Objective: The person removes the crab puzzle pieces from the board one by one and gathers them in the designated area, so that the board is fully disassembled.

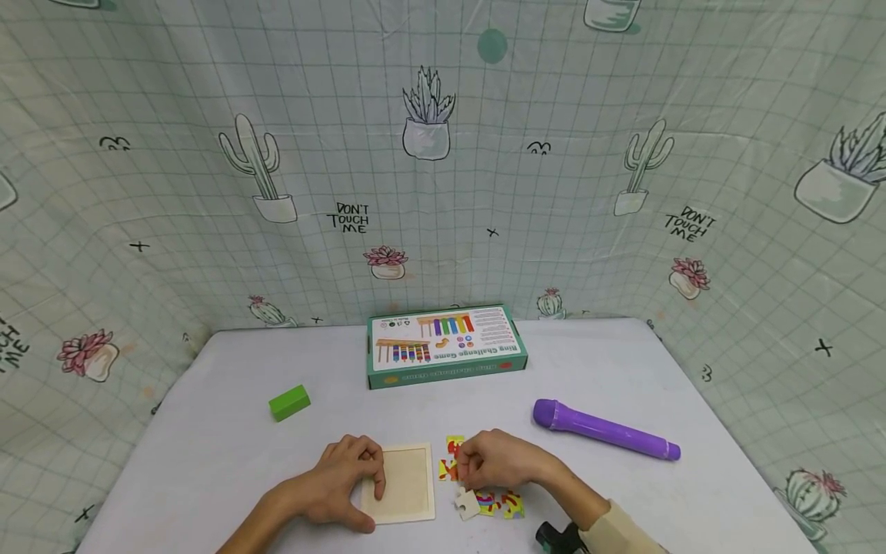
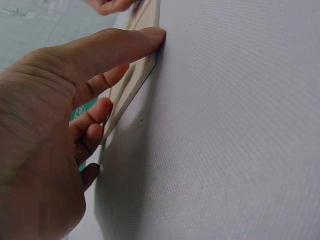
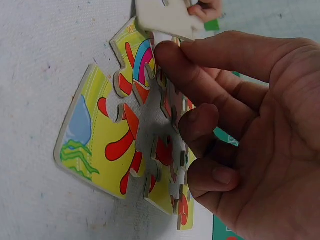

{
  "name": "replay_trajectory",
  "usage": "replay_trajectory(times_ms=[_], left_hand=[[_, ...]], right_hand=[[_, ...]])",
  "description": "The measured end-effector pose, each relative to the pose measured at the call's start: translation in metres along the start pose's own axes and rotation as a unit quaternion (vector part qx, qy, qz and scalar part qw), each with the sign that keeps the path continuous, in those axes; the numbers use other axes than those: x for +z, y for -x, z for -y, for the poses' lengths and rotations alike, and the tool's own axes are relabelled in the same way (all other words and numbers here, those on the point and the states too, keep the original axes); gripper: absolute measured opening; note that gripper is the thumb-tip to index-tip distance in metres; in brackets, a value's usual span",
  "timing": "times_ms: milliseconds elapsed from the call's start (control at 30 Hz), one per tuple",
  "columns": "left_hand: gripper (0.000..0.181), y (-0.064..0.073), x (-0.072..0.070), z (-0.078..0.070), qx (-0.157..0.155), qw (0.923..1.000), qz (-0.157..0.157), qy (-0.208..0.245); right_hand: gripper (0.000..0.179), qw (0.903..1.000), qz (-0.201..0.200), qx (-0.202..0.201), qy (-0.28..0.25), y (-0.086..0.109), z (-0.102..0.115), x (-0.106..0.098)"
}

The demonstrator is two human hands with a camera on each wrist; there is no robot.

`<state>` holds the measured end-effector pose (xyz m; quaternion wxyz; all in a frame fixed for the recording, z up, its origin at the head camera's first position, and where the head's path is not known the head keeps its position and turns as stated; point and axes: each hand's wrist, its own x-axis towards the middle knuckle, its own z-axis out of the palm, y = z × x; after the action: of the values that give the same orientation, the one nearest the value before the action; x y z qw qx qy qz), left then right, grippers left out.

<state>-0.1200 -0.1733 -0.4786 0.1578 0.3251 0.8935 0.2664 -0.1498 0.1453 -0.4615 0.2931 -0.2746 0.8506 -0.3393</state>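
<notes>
A shallow square wooden puzzle tray (image 1: 410, 486) lies bare on the table, its raised rim showing. My left hand (image 1: 342, 481) holds it at the left side, fingers bent over the rim and thumb at the near corner. In the left wrist view the thumb (image 2: 145, 40) rests along the tray's edge. My right hand (image 1: 500, 458) pinches a jigsaw piece (image 3: 167, 17) between thumb and forefinger, its plain pale back showing. Under and beside that hand lie several yellow jigsaw pieces (image 3: 115, 145) with red, blue and pink printing, picture side up.
A green game box (image 1: 446, 346) lies at the back of the table. Off to the left is a green block (image 1: 289, 402). A purple toy microphone (image 1: 605, 431) lies on the right, and a black object (image 1: 559, 538) is by the right forearm. Printed cloth hangs behind.
</notes>
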Motion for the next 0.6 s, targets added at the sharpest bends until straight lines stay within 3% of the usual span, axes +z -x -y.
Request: replay_trajectory(times_ms=[367,600], left_hand=[[0.034,-0.0005,-0.0001,0.0008,0.001,1.0,0.001,0.002],[0.033,-0.0003,0.0,0.0008,0.0,1.0,0.001,0.006]], right_hand=[[0.005,0.9998,0.006,-0.001,-0.017,0.0,0.002,-0.0018],[0.027,0.9971,0.056,-0.012,-0.05,0.0043,0.0035,-0.0052]])
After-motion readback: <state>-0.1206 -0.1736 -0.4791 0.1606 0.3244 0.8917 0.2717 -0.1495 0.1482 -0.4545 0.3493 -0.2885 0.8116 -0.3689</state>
